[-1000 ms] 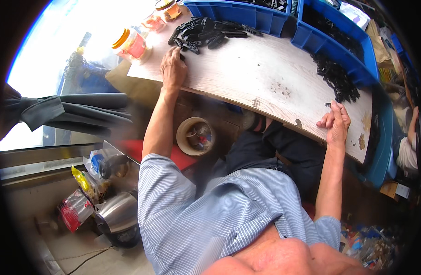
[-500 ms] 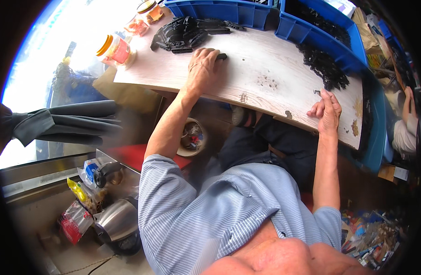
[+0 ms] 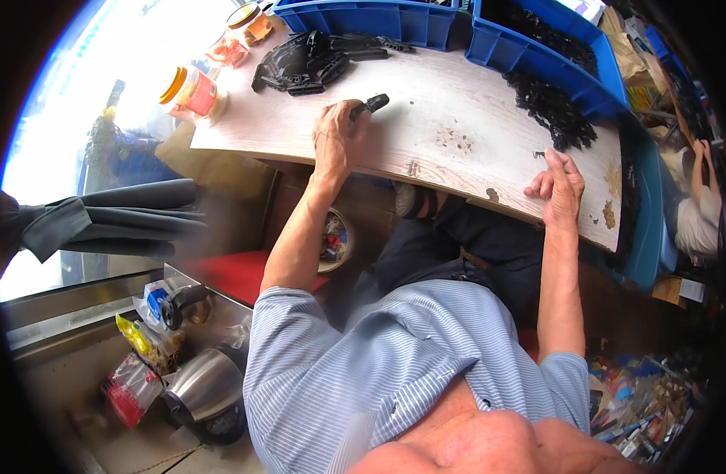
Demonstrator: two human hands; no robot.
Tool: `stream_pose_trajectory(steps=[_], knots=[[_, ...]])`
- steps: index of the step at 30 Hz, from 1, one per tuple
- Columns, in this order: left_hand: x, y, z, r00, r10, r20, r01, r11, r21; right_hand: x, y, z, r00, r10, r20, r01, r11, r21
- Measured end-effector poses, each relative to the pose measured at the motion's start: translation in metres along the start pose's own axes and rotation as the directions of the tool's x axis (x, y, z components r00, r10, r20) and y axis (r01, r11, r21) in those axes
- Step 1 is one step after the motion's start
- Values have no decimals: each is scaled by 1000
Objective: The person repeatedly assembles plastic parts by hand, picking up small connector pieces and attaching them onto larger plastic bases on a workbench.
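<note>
My left hand [image 3: 337, 141] is closed on a slim black plastic part [image 3: 374, 103], whose rounded end juts out past the fingers above the table [image 3: 426, 134]. Beyond it lies a heap of similar long black parts [image 3: 299, 63]. My right hand [image 3: 563, 188] is by the table's right front, fingers curled and drawn together. Right at its fingertips is a small black piece [image 3: 539, 155]; I cannot tell whether it is gripped or lying on the table. A pile of small black pieces [image 3: 554, 110] spreads just beyond that hand.
Two blue bins, a left one [image 3: 371, 22] and a right one [image 3: 537, 47] with black pieces, line the far edge. Jars [image 3: 190, 91] stand at the far left corner. A round bin [image 3: 335, 241] is under the table. A steel kettle [image 3: 209, 383] sits lower left.
My left hand has drawn back a little toward me and lifted the black part, which now shows more and tilts upward. The right hand has barely moved. The whole view has shifted slightly.
</note>
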State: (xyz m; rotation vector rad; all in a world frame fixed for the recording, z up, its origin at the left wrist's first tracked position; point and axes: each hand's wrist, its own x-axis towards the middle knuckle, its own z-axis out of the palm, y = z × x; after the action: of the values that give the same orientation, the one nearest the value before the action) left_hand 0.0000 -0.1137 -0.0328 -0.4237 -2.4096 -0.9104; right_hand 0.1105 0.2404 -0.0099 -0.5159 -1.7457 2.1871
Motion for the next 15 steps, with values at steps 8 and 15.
stream_pose_trajectory(steps=[8, 15], knots=[[-16, 33, 19, 968, -240, 78, 252, 893, -374, -2, -2, 0, 1000, -8, -18, 8, 1000, -8], [-22, 114, 43, 787, -343, 512, 568, 82, -819, -4, 0, 9, 1000, -13, 1, 12, 984, 178]])
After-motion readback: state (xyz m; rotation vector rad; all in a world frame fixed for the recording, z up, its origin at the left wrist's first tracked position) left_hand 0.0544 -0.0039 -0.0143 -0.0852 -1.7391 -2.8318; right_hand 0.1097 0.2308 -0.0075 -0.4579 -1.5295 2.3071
